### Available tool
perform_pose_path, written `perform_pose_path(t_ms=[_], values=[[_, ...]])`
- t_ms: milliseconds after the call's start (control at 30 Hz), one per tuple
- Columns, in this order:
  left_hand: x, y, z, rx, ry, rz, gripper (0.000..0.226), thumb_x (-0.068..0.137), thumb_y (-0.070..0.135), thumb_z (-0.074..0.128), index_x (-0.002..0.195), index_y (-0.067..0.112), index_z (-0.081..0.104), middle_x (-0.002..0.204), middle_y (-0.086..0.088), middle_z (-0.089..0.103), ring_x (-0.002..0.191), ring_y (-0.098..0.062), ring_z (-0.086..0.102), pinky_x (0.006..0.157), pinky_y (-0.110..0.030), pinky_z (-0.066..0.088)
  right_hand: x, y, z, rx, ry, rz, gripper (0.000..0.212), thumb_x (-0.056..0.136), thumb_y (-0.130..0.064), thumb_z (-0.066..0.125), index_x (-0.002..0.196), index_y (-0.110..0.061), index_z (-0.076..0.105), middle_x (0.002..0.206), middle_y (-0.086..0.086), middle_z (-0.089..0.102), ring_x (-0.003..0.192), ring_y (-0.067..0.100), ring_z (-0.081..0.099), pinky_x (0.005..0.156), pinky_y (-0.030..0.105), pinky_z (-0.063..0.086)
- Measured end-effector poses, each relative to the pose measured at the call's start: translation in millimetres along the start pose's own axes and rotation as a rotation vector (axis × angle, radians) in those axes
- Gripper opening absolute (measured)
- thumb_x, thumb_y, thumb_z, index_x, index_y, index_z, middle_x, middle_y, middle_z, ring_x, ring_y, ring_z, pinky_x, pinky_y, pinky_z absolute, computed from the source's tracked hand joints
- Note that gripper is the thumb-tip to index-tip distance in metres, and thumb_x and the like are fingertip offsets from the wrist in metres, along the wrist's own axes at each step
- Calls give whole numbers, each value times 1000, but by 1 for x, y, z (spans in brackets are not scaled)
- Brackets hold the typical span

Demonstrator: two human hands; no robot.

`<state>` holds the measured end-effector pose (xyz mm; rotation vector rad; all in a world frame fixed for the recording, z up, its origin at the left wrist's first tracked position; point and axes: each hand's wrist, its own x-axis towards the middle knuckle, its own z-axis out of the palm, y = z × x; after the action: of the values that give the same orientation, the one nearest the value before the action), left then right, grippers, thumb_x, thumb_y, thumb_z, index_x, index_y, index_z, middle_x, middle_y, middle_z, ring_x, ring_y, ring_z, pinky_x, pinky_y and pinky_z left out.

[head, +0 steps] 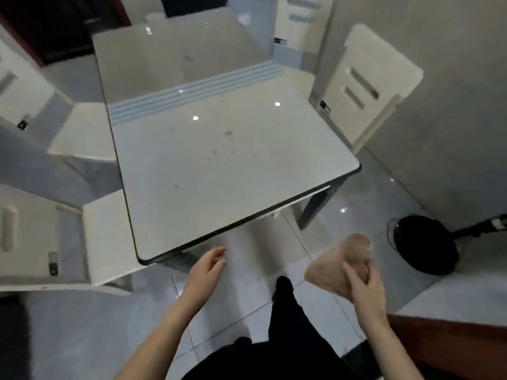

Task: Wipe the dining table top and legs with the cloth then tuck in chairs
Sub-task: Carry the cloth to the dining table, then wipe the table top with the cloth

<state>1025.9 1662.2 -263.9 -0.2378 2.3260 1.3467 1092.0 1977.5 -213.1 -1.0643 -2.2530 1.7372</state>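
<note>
1. The cloth is a beige, bunched piece in the lower right of the frame, held above the floor and well apart from the table. It is blurred, so its long axis is hard to tell — it seems to run from lower left to upper right.
2. The right hand has its fingers closed around the cloth from below. The left hand is loosely open with nothing in it, just beside the near corner of the table.
3. The dining table fills the middle of the frame. Its long axis goes from the bottom centre to the upper left, and a few small stains lie on its glossy top. A dark table leg shows under the right corner; the other legs are hidden.
4. Two chairs on the left are pulled out — seats partly clear of the table edge. Two more chairs stand at the upper right, close to the wall.
5. Open tiled floor lies between the person and the table. A black fan base stands at the right, its pole cut by the frame edge.
</note>
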Motion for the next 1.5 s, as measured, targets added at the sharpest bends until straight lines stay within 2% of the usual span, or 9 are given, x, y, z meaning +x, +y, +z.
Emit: perform_pose_path(t_ms=[133,267,400,567,667,800,967,1233,1500], values=[[45,37,13,4,154,-43,39,92,25,54,131,24,51,129,12,53,120,-11,52,104,-34,40,102,-54,19,-47,-139,-142,23,93,-15,60,111,-24,50,97,-9,59,88,-5,55,64,2,42],[99,66,21,62,263,-27,38,94,19,51,133,19,49,133,6,51,126,-11,46,101,-23,34,202,-102,48,-239,-140,-422,21,91,-19,61,110,-23,52,100,-3,61,87,13,58,76,30,46],[160,77,31,239,272,20,41,94,19,51,135,13,48,138,-2,48,130,-18,42,106,-25,29,280,-115,91,-672,-73,-799,27,86,-11,63,112,-7,56,92,14,57,78,31,55,61,36,44],[236,76,45,382,272,24,46,92,21,54,135,8,49,140,-12,46,131,-27,40,112,-35,29,311,-49,154,-1207,-358,-933,49,54,-10,86,98,-10,62,78,14,57,62,32,55,44,33,41],[269,77,47,486,303,61,52,86,31,47,132,5,52,136,-18,49,126,-34,44,109,-40,33,306,-32,157,-1154,-427,-848,43,80,-42,65,108,-11,58,100,16,57,86,35,55,66,40,47],[296,73,42,651,319,129,53,86,33,42,133,8,49,138,-18,47,127,-35,42,109,-45,34,328,-35,168,-973,-407,-876,58,92,-45,50,141,-16,44,145,11,43,136,31,35,112,46,29],[303,51,42,739,327,171,55,91,38,34,142,19,40,149,-7,38,139,-25,31,117,-38,18,386,-27,183,-1031,-737,-1178,55,99,-46,37,147,-21,38,154,-1,34,146,21,24,120,41,16],[309,50,40,721,379,244,56,86,35,43,138,16,46,145,-7,43,134,-29,37,112,-44,28,545,-111,263,-1001,-85,-597,64,95,-48,23,150,-17,30,157,3,29,146,27,21,119,46,13],[308,52,38,748,328,193,58,84,36,43,139,18,45,146,-6,42,135,-26,35,114,-41,22,366,-33,206,-1018,-924,-1292,57,98,-47,41,149,-22,35,156,-5,31,147,19,22,120,40,19]])
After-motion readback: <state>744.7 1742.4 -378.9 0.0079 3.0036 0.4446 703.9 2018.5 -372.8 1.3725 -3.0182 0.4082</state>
